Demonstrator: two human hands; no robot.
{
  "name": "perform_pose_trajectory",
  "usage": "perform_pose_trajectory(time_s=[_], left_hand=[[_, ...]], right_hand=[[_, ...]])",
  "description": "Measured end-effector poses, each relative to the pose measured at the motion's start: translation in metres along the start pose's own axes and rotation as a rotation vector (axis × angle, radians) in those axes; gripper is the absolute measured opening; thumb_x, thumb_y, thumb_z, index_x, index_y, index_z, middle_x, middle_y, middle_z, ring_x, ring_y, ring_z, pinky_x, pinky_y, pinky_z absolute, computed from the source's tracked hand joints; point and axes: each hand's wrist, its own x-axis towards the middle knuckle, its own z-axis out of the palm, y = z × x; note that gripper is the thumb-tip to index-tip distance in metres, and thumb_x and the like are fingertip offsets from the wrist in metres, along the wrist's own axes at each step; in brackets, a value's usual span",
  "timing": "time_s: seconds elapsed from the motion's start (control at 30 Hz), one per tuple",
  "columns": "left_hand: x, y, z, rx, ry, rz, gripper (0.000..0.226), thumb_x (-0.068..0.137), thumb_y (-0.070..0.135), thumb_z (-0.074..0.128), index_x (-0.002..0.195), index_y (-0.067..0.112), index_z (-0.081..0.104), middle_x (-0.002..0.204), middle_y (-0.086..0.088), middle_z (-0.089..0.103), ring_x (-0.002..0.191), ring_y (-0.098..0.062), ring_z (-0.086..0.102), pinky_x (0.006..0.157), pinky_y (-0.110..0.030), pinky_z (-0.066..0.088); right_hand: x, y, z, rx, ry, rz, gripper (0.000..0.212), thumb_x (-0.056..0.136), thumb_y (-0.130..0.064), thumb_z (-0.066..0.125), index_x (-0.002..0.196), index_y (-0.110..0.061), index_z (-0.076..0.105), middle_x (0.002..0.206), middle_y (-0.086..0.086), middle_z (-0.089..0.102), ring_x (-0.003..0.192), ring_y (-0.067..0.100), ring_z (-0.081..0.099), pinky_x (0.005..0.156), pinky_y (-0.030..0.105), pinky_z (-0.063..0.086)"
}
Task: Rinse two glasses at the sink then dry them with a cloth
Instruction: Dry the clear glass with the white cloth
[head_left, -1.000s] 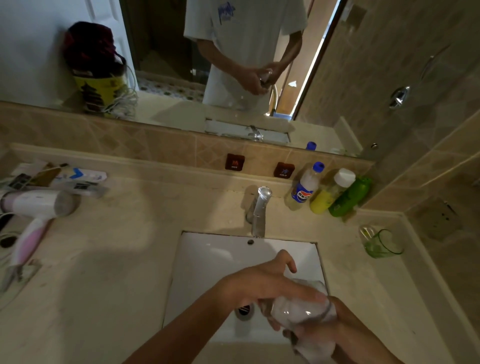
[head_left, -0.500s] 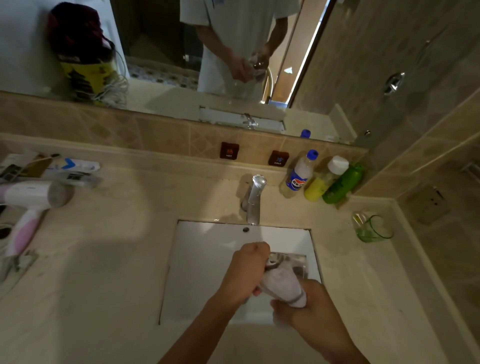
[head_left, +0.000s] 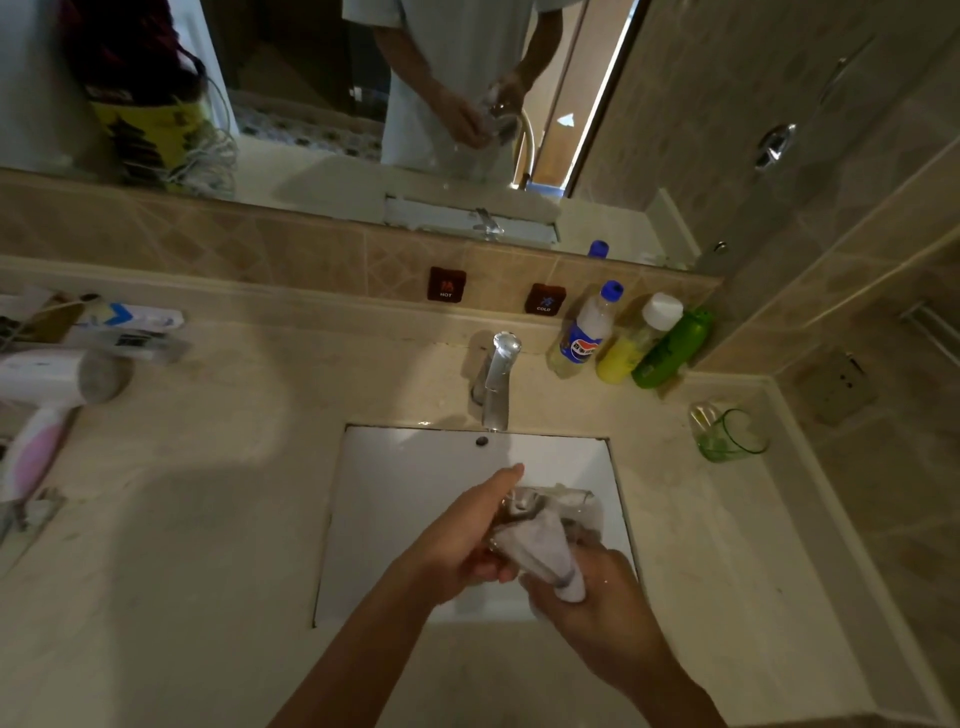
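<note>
A hairdryer (head_left: 47, 384) lies at the counter's (head_left: 208, 519) left edge. Over the sink (head_left: 415, 483), the left hand (head_left: 457, 540) grips 1 glass (head_left: 566, 506); the right hand (head_left: 597, 603), fingers closed, twists a cloth (head_left: 540, 551) inside it. Twisting too hard could wrench the wet glass loose. The second glass (head_left: 732, 434) stands near the right edge.

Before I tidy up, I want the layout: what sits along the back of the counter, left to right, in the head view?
Hair dryer → tap → blue-capped bottle → yellow bottle → green bottle → green glass.
</note>
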Motion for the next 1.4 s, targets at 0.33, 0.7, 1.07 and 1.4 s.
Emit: perform_pose_trajectory(time_s=[0.33,0.7,1.07,1.4], left_hand=[[0.0,-0.028,0.01,0.381,0.249,0.601,0.033,0.106,0.034,0.046,0.086,0.01,0.055,0.065,-0.009,0.056,0.055,-0.013,0.055,0.046,-0.034,0.044],[-0.007,-0.006,-0.003,0.078,0.035,-0.06,0.049,0.103,0.051,0.045,0.074,0.012,0.054,0.055,-0.007,0.05,0.037,-0.017,0.043,0.04,-0.024,0.029],[-0.003,-0.009,0.001,0.092,0.174,-0.084,0.034,0.101,0.033,0.04,0.08,0.007,0.049,0.052,-0.009,0.044,0.035,-0.02,0.04,0.035,-0.02,0.024],[0.002,-0.016,0.02,0.175,0.342,0.457,0.037,0.108,0.02,0.042,0.079,-0.002,0.05,0.06,-0.014,0.052,0.043,-0.024,0.053,0.035,-0.025,0.037]], right_hand=[[0.006,0.002,-0.021,0.682,-0.279,0.351,0.039,0.071,0.009,0.072,0.109,0.002,0.074,0.098,0.025,0.073,0.085,0.034,0.07,0.094,0.057,0.054],[-0.011,0.038,0.002,-0.163,-0.101,-0.109,0.036,0.074,-0.008,0.072,0.108,-0.02,0.069,0.09,-0.027,0.072,0.087,-0.009,0.066,0.075,0.009,0.047],[0.009,-0.012,0.002,-0.859,-0.202,-0.194,0.049,0.086,-0.034,0.052,0.134,-0.033,0.058,0.143,-0.007,0.053,0.137,0.013,0.037,0.118,0.046,0.034],[0.016,0.014,-0.019,0.431,-0.252,0.274,0.034,0.067,0.0,0.079,0.099,-0.009,0.077,0.097,0.016,0.077,0.084,0.019,0.075,0.073,0.03,0.061]])
